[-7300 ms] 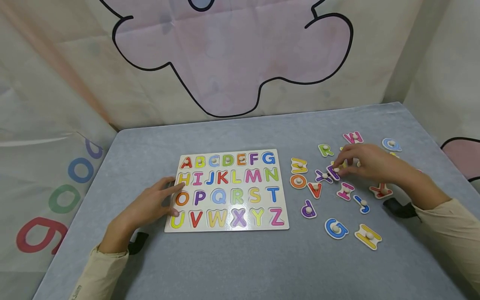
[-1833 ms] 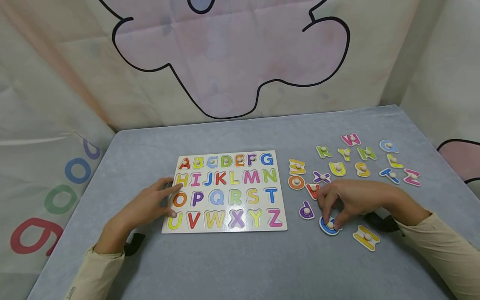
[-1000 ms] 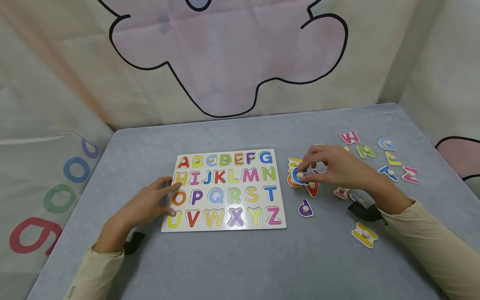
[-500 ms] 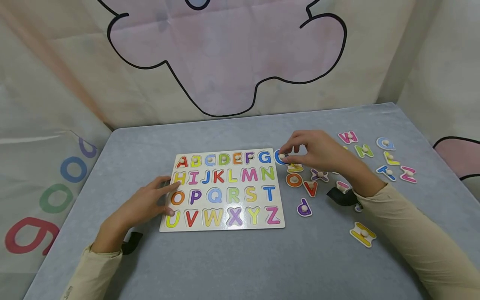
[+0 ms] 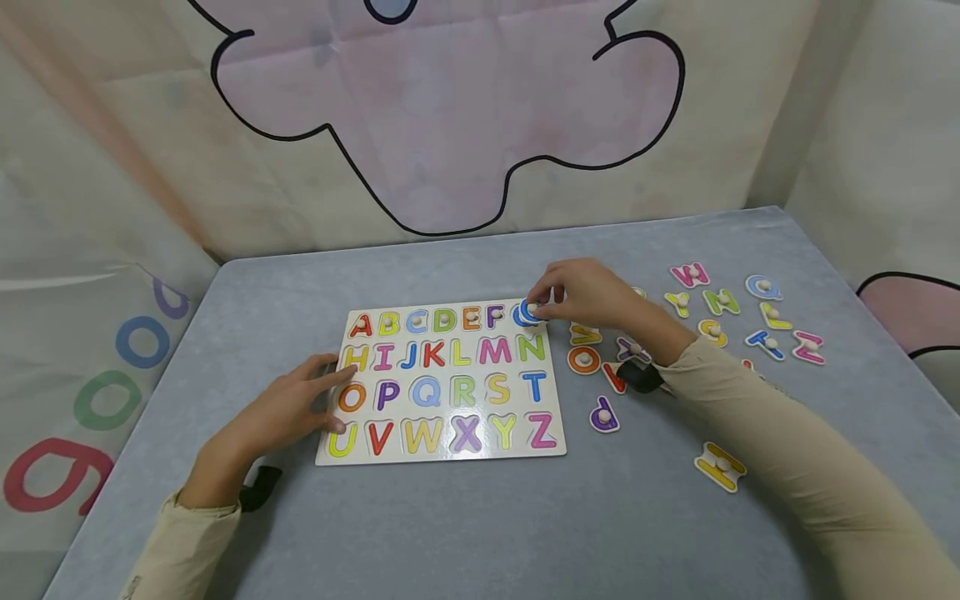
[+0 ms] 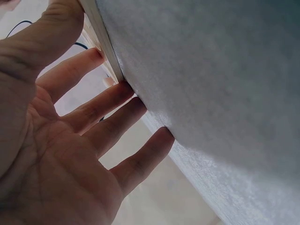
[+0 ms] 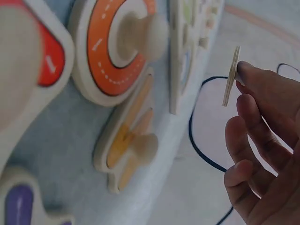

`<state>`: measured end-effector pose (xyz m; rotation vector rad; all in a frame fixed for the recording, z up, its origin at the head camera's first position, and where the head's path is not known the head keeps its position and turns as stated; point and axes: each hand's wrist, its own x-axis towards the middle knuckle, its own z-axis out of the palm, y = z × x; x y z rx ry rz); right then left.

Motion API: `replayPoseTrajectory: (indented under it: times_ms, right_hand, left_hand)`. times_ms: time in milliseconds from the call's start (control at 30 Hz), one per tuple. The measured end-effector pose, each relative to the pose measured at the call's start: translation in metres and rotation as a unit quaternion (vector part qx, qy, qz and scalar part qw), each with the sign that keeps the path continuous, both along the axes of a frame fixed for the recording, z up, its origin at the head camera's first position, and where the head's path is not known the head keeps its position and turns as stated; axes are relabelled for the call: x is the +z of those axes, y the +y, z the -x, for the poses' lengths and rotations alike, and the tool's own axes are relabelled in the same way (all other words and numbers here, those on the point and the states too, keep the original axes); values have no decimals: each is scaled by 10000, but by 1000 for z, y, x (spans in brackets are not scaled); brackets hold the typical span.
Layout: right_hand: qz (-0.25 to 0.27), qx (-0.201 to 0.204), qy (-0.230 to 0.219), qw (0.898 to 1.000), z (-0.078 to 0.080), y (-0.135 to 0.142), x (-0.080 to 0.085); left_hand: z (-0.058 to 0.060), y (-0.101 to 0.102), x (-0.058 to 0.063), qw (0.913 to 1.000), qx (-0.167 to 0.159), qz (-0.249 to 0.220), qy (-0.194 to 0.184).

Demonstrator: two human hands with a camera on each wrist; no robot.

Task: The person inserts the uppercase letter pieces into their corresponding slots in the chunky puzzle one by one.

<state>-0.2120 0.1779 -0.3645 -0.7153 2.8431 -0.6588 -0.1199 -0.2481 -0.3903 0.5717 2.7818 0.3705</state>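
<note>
A white alphabet puzzle board (image 5: 480, 372) lies on the table. My left hand (image 5: 288, 404) rests at its left side, with the thumb and index finger over the board's edge. In the left wrist view, the fingers (image 6: 145, 159) are spread and nearly straight along the wooden edge. My right hand (image 5: 588, 292) pinches the blue letter G puzzle piece (image 5: 527, 313) by its knob, over the printed G at the top right corner. The right wrist view shows this piece (image 7: 231, 77) edge-on at the fingertips, raised off the board. Knobbed pieces A to F sit in the top row.
Several loose knobbed letters lie right of the board, among them an orange O (image 5: 584, 360), a purple P (image 5: 603, 415), a yellow W (image 5: 585, 334) and a yellow H (image 5: 721, 467). The right sleeve (image 5: 787, 450) passes above some of them. A fabric backdrop (image 5: 420, 192) hangs behind the table.
My right hand released the purple F, now on the board, then picked up the blue G near the front and carried it up and left to the board's corner. My left hand stayed.
</note>
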Motion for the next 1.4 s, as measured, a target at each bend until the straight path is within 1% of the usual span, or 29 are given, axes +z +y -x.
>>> replayPoseTrajectory:
  times_ms: [167,367,633,800,967,1133,1400]
  right_hand:
    - [-105,-34,-91,9999,7,-8,-7]
    - [-220,42,-53,9997,12,-14,-8]
    - [-408,48,-223,9989,16,-21,-11]
    - [-556,71,-226,9982,18,-24,-15]
    - [-612,87,-224,9978,19,-24,-15]
    - [-809,104,-206,9965,21,-25,-15]
    - [-1082,216,-446,9929,23,-28,-11]
  left_hand:
    - [-1,0,0,10000,-49,11,24]
    - [-2,1,1,10000,-12,25,18]
    - [-2,0,0,10000,28,59,-4]
    - [-1,0,0,10000,30,48,-22]
    - [-2,1,1,10000,22,22,-3]
    - [-2,1,1,10000,-12,14,42]
    - [-2,1,3,10000,-34,1,41]
